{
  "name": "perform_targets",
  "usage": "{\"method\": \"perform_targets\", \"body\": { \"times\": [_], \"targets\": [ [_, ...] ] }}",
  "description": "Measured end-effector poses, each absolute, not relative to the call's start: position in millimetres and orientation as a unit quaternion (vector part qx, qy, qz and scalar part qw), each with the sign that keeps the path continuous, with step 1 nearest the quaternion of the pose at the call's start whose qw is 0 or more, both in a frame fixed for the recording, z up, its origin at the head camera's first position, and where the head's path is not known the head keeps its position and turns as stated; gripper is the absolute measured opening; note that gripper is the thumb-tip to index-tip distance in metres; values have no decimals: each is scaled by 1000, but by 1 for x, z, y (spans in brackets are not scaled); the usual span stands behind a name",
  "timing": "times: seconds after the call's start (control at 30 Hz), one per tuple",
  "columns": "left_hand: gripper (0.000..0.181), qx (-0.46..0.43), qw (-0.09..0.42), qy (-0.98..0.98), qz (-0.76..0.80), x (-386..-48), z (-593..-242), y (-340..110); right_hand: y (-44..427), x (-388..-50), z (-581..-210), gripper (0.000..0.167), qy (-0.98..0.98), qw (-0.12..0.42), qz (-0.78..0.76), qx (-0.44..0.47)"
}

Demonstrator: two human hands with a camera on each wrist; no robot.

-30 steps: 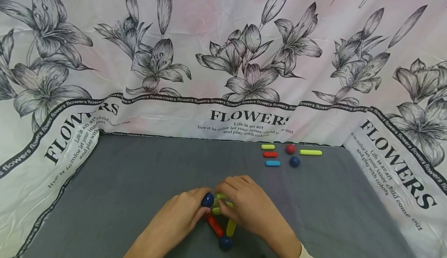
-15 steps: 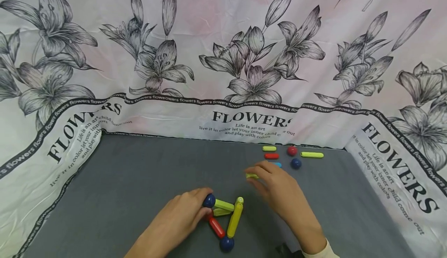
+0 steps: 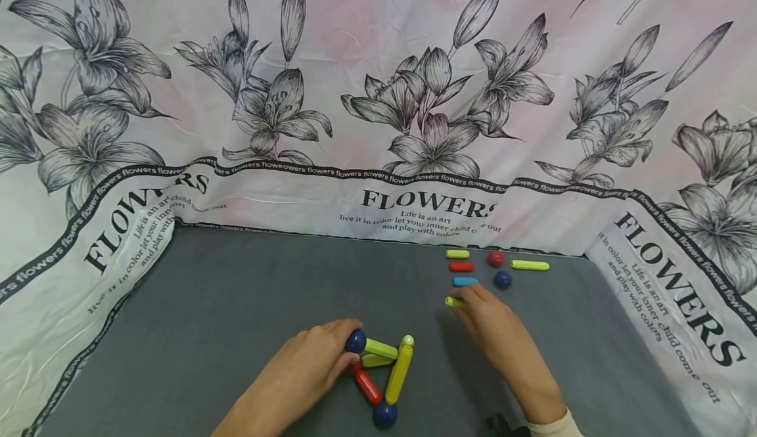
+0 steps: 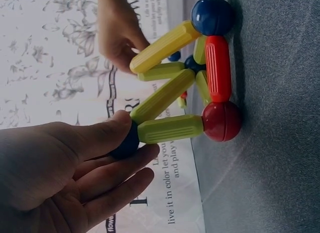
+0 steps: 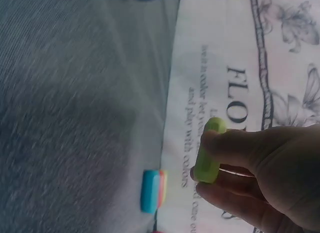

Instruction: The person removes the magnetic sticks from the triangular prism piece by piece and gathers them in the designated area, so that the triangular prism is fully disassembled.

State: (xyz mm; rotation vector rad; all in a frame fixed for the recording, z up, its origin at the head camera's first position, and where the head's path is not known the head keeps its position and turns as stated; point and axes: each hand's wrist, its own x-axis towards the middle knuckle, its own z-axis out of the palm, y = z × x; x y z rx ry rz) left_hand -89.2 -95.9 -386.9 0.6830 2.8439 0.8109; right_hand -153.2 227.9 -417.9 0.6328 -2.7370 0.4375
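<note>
The left hand (image 3: 313,358) pinches a dark blue ball (image 3: 356,342) on a rod-and-ball frame (image 3: 399,374), apparently steadying it on the gray desk (image 3: 266,279). The right hand (image 3: 499,328) pinches a short yellow-green rod (image 5: 209,155), raised near a loose blue rod (image 3: 463,282) toward the far edge; open room lies leftward.
</note>
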Motion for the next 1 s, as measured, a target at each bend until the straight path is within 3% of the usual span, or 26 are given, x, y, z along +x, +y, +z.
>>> {"method": "perform_targets", "body": {
  "times": [0.57, 1.0],
  "targets": [
    [40, 228, 65, 931, 277, -89, -388, -97, 249, -177, -442, 15, -971, 103, 143, 165],
    [39, 229, 57, 934, 268, -92, -389, -97, 255, -188, -452, 16, -975, 82, 132, 156]
  ]
}}
